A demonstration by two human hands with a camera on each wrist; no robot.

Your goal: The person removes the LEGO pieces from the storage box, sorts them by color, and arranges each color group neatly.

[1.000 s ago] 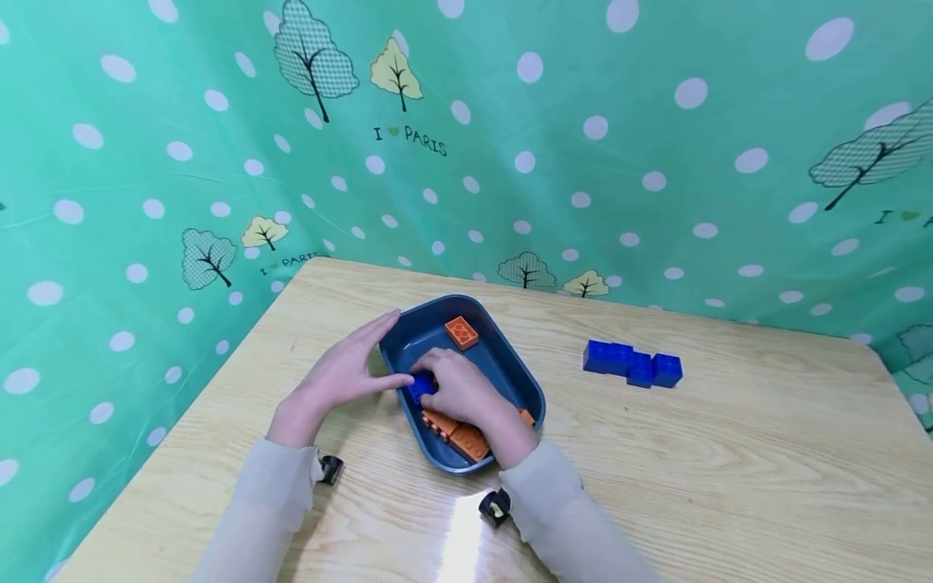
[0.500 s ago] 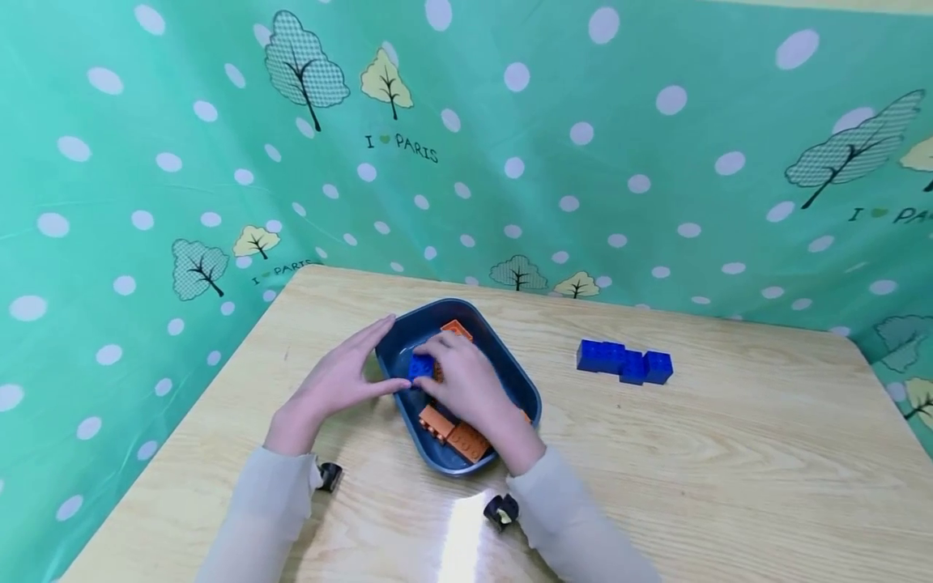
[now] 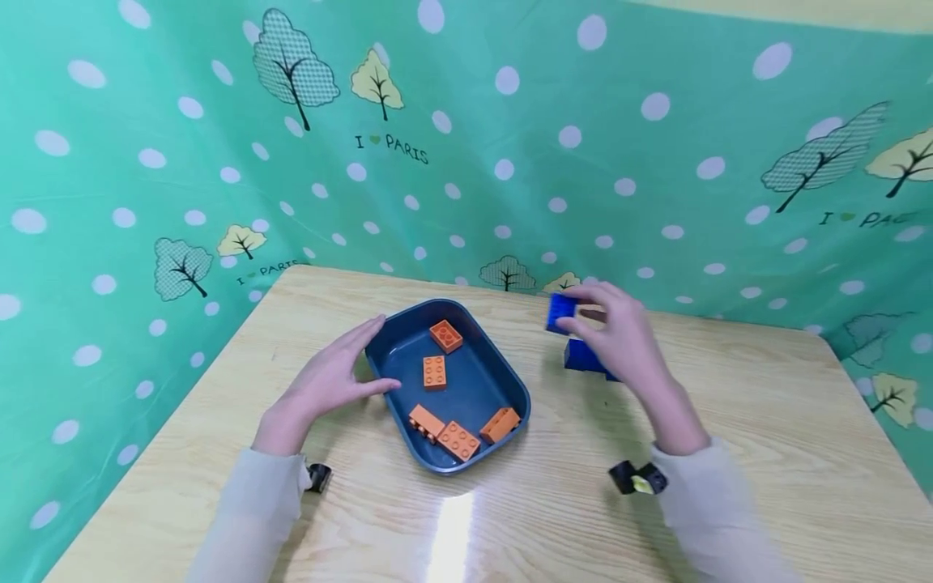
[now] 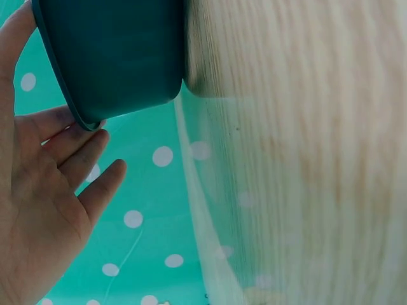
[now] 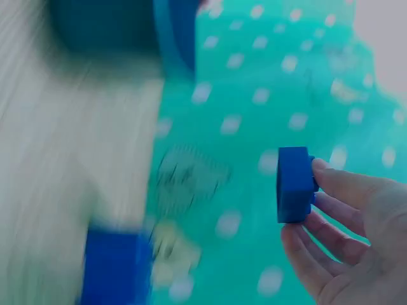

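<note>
My right hand [image 3: 619, 336] pinches a blue toy building brick [image 3: 560, 313] between thumb and fingertips. In the right wrist view this brick [image 5: 294, 185] is on edge, its studs toward the palm. Below the hand in the head view is a group of blue bricks [image 3: 582, 356] on the table, partly hidden by the hand. My left hand [image 3: 325, 387] lies spread at the left side of a dark blue bin [image 3: 519, 390], its thumb over the rim. From the left wrist view, its fairly straight fingers [image 4: 86, 159] touch the bin's rim, with the palm showing.
Inside the bin lie several orange bricks, among them a studs-up one [image 3: 434, 372] in the middle and a tipped one [image 3: 500, 425] in the near right corner. The wooden table [image 3: 583, 518] meets a green dotted cloth [image 3: 452, 219] along its back edge.
My right hand has lifted the blue brick out of the bin and carried it right, over the other blue bricks. The left hand has stayed at the bin. More orange bricks show now.
</note>
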